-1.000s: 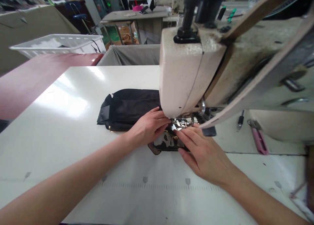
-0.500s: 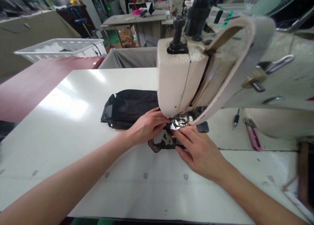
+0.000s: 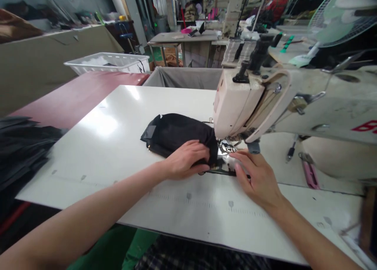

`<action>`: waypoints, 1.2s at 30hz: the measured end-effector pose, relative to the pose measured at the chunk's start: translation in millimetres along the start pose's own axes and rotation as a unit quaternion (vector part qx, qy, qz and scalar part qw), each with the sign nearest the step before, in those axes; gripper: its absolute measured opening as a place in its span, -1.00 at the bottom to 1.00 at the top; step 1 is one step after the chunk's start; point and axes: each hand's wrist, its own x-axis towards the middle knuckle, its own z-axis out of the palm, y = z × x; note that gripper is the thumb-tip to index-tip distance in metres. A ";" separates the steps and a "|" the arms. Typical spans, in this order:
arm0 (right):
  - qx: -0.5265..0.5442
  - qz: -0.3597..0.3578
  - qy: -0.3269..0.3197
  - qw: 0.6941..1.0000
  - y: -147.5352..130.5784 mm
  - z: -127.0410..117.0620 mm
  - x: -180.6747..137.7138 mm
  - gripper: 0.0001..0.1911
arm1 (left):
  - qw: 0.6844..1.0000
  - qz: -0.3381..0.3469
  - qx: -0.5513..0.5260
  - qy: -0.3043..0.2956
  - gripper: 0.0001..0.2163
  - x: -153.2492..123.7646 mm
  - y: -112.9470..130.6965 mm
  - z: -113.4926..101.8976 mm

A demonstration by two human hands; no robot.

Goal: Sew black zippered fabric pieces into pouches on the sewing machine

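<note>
A black fabric piece (image 3: 179, 130) with a grey patch at its far left corner and a bit of gold-coloured zip lies on the white sewing table. My left hand (image 3: 187, 160) is closed on its near right part, fingers curled over the cloth. To the right, a patterned grey-and-black part (image 3: 222, 164) of the work extends under the sewing machine's metal presser foot (image 3: 226, 147). My right hand (image 3: 256, 176) pinches the right end of that part, thumb nearer me and fingertips close by the foot. The needle itself is too small to make out.
The pale sewing machine head (image 3: 235, 101) stands over the work. Pink-handled snippers (image 3: 310, 172) and a pen (image 3: 291, 150) lie right of it. A white plastic basket (image 3: 108, 62) sits at the back left, dark cloth (image 3: 23, 152) at the left. A fan (image 3: 338, 19) and a person in red (image 3: 278, 7) are behind.
The view has tilted and shifted left. My left hand has drawn back from the presser foot and curled onto the black fabric. More of the patterned part shows between my hands.
</note>
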 end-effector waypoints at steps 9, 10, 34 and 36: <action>0.010 -0.036 0.000 0.999 -6.3 -0.1 -2.5 -0.77 | 0.963 -0.236 0.126 0.022 -0.81 -56.9 50.8 -2.8; 0.031 -0.026 0.007 0.999 -15.7 -1.7 -5.6 -0.78 | 0.967 -0.228 0.108 0.032 -0.90 -53.0 53.8 -3.0; 0.522 0.329 0.184 0.765 -131.2 34.2 12.1 -0.85 | 0.861 -0.106 -0.440 0.231 -0.64 -23.9 74.6 -4.2; 0.491 0.324 0.174 0.790 -129.5 34.9 10.3 -0.84 | 0.841 -0.106 -0.461 0.263 -0.75 -18.9 75.0 4.2</action>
